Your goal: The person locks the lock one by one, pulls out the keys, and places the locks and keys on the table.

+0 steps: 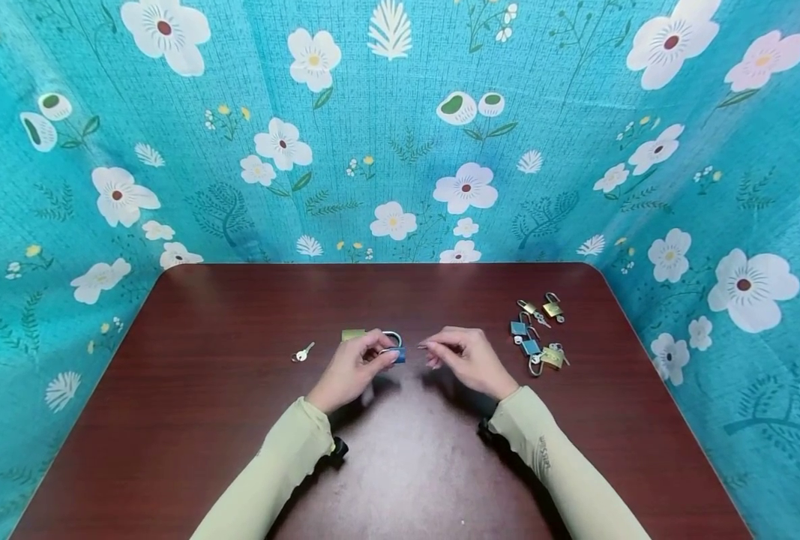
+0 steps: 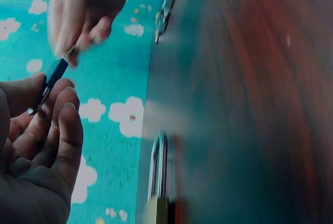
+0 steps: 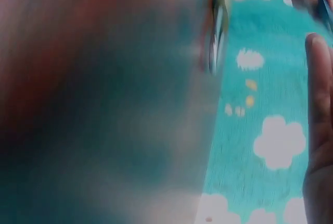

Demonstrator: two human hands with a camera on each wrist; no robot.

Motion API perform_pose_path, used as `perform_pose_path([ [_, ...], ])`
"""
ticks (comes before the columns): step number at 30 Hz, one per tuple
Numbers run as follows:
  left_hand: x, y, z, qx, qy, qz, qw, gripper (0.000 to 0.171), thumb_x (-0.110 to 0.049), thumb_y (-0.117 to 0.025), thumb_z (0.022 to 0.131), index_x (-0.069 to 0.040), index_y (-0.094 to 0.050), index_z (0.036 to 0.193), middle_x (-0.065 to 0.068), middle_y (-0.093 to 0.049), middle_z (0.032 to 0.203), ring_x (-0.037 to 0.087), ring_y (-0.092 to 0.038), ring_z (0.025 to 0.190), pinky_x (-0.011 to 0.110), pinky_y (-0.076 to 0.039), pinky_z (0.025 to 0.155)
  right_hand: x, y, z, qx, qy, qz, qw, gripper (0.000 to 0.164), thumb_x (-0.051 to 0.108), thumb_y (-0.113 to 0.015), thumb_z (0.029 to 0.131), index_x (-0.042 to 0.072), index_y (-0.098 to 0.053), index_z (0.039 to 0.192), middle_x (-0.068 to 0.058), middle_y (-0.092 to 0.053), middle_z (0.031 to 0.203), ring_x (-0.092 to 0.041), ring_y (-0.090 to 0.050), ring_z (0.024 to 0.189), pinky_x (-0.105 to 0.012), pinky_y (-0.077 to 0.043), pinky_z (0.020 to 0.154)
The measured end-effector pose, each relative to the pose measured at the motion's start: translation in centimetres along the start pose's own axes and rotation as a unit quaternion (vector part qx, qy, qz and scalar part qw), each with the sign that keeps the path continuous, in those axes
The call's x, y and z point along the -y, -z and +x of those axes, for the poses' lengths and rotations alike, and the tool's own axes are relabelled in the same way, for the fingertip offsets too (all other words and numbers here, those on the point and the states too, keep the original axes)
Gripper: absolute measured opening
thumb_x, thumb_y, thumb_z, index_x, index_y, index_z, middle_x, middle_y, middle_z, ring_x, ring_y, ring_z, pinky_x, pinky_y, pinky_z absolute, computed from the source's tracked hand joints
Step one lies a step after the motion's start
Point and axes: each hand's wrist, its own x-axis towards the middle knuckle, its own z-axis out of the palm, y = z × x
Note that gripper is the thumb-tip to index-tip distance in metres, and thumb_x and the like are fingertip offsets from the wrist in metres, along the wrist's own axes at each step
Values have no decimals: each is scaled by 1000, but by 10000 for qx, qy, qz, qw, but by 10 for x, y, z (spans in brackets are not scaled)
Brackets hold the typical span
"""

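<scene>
My left hand point(image 1: 351, 369) pinches a small blue padlock point(image 1: 398, 355) between thumb and fingers, above the table. In the left wrist view the blue padlock point(image 2: 56, 71) is seen edge-on. Facing it from the right, my right hand point(image 1: 472, 361) pinches a small thin key point(image 1: 423, 346), its tip pointing at the padlock. The left wrist view has the key point(image 2: 69, 51) close by the padlock's end. Just behind my left hand lies a brass padlock point(image 1: 352, 334), its long shackle point(image 2: 158, 164) pointing right. The right wrist view catches only part of my right hand point(image 3: 320, 114).
Left of my hands, a ring of keys point(image 1: 301, 353) lies on the dark red-brown table point(image 1: 224, 450). Toward the right edge lie several brass padlocks point(image 1: 552, 309) and blue padlocks point(image 1: 519, 328) with keys. A teal flowered cloth point(image 1: 400, 150) surrounds the table's back and sides.
</scene>
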Motion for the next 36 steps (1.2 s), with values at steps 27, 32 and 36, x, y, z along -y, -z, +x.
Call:
perform_pose_path([
  [27, 6, 9, 1, 29, 128, -28, 9999, 4, -17, -72, 99, -13, -71, 100, 1, -76, 90, 24, -71, 80, 23, -54, 71, -38, 12, 24, 7, -1261, -2636, 9564, 13, 8, -81, 89, 9, -82, 103, -7, -78, 98, -22, -72, 88, -42, -60, 80],
  [32, 10, 10, -1, 65, 200, -15, 9998, 5, -19, -72, 99, -14, -70, 100, 1, -76, 90, 37, -70, 83, 23, -54, 70, -37, 8, 23, 202, -1591, -2388, 9577, 17, 7, -80, 89, 8, -80, 107, -8, -76, 100, -21, -73, 86, -40, -61, 80],
  [36, 11, 8, -1, 99, 159, -29, 9998, 5, -18, -72, 99, -14, -70, 101, 1, -76, 91, 38, -70, 84, 23, -54, 71, -32, 7, 20, 207, -1651, -2244, 9602, 18, 7, -81, 89, 7, -80, 108, -8, -75, 100, -20, -73, 86, -39, -62, 80],
])
